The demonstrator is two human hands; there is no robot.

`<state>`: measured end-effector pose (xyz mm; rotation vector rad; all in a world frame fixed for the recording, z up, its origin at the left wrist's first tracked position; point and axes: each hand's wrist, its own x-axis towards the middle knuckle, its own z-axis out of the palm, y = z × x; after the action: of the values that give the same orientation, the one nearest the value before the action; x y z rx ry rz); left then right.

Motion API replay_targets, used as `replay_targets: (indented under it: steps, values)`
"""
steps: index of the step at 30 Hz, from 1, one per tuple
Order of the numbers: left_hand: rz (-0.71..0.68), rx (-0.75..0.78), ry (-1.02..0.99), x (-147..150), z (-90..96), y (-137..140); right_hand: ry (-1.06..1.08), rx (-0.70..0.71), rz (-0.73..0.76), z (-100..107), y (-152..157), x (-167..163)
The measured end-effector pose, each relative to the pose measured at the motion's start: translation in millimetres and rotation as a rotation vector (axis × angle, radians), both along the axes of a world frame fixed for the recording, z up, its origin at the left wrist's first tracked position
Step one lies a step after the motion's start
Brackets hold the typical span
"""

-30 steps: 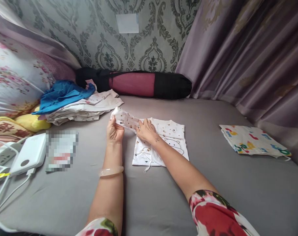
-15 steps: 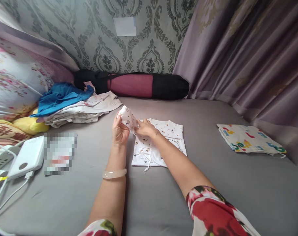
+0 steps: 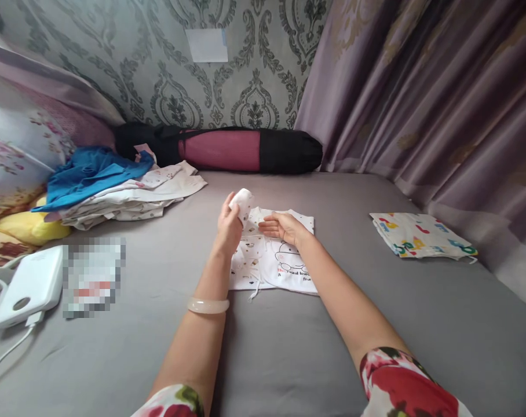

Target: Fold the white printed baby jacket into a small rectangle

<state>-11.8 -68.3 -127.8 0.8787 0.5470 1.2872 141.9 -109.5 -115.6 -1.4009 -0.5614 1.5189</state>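
Note:
A white baby shirt (image 3: 265, 272) with small printed figures, a line-drawn animal, lettering and thin ties lies flat on the grey sheet. My left hand (image 3: 229, 226) is closed around a white, dotted piece of cloth that looks like the shirt's sleeve (image 3: 244, 202), holding it raised over the shirt's upper left side. Just to its right, my right hand (image 3: 284, 227) hovers over the upper part of the shirt, fingers stretched out and holding nothing. My right hand and forearm cover part of the print.
Folded cloth with colourful letters (image 3: 422, 234) lies to the right. At left are a pile of clothes (image 3: 132, 194) with a blue garment (image 3: 95, 174) on top, a blurred packet (image 3: 93, 278) and a white power bank (image 3: 30, 284) with cables. A long black-and-pink bag (image 3: 219, 150) lies along the wall.
My right hand has let go of the raised cloth and moved right, its fingers now straightened. The left hand still grips the cloth, now more upright. The view has shifted slightly.

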Motion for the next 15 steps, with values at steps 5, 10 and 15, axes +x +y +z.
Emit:
replay_targets:
  steps: [5, 10, 15]
  values:
    - [0.016, -0.032, 0.101, 1.7, -3.5, 1.7, 0.195, -0.037, -0.08, -2.8, -0.5, 6.1]
    - [0.302, -0.089, 0.166, -18.0, -11.6, 17.9, 0.243, -0.029, -0.07, -2.2, -1.2, 9.2]
    - [0.369, 0.02, 0.408, -20.7, -24.9, 19.7, 0.109, 0.019, -0.129, -1.6, -2.6, 7.5]
